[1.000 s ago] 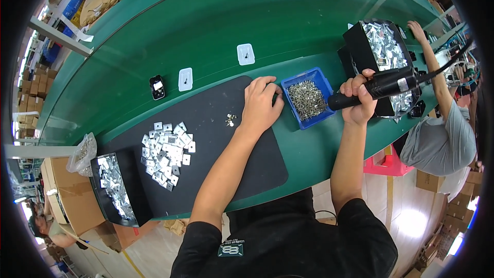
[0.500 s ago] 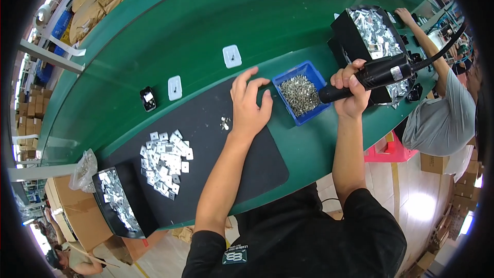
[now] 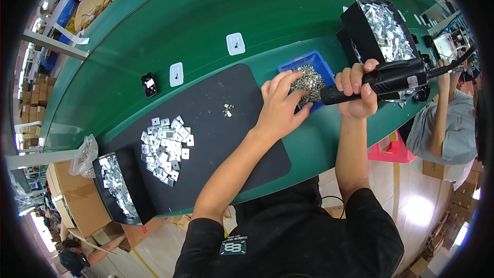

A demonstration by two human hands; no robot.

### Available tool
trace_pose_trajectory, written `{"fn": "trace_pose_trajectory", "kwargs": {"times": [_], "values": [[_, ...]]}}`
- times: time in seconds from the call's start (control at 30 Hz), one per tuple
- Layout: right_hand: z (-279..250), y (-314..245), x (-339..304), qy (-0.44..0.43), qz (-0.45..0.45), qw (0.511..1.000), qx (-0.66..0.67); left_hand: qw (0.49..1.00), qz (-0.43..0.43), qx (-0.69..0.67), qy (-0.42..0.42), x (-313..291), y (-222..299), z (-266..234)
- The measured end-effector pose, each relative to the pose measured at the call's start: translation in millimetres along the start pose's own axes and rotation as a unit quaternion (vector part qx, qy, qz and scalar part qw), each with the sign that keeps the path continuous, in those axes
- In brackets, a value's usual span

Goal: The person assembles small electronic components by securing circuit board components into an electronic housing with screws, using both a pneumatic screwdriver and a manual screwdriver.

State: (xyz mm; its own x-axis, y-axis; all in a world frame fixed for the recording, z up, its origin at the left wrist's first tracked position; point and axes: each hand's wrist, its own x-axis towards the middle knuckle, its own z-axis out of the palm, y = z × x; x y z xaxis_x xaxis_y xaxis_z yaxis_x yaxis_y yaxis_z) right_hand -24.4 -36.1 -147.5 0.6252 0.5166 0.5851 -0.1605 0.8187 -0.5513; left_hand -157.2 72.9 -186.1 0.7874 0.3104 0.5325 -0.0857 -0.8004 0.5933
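My left hand (image 3: 280,104) reaches into a blue bin (image 3: 322,63) of small metal screws (image 3: 309,79). Its fingertips touch the screws, with thumb and fingers apart; whether any screw is between them does not show. In my right hand (image 3: 356,95) is a black electric screwdriver (image 3: 395,78), held level with its nose pointing left over the bin's right side. A few loose screws (image 3: 228,109) lie on the black mat (image 3: 216,159). Left of them spreads a heap of small silver plates (image 3: 165,146), many with a hole.
Black boxes of metal pieces stand at the right (image 3: 355,25) and at the left edge (image 3: 136,190). Two clear small trays (image 3: 235,44) and a small black container (image 3: 149,85) sit along the back. A co-worker in a grey shirt (image 3: 447,128) is at the right.
My left hand has moved right from above the mat into the screw bin. The screwdriver stays in my right hand near the bin. The co-worker's arm has drawn back.
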Motion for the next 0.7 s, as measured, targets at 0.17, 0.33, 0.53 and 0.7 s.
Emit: {"fn": "trace_pose_trajectory", "kwargs": {"times": [0.17, 0.33, 0.53, 0.7], "values": [[-3.1, -1.1, -1.1, 0.004, 0.007, 1.0, 0.005, 0.999, -0.01, -0.037, -0.01, -3.5, -2.0, 5.1], [-3.6, -2.2, -0.8, -0.006, 0.001, 1.0, 0.005, 0.999, 0.003, -0.031, -0.007, -4.7, -2.3, 7.1], [-6.6, -1.0, -0.4, 0.004, 0.002, 1.0, -0.006, 1.0, -0.003, -0.028, -0.008, -3.2, -0.8, 9.1], [-6.6, -2.4, -0.3, 0.0, 0.004, 1.0, -0.001, 1.0, 0.01, -0.025, -0.016, -3.3, 0.5, 7.5]]}}
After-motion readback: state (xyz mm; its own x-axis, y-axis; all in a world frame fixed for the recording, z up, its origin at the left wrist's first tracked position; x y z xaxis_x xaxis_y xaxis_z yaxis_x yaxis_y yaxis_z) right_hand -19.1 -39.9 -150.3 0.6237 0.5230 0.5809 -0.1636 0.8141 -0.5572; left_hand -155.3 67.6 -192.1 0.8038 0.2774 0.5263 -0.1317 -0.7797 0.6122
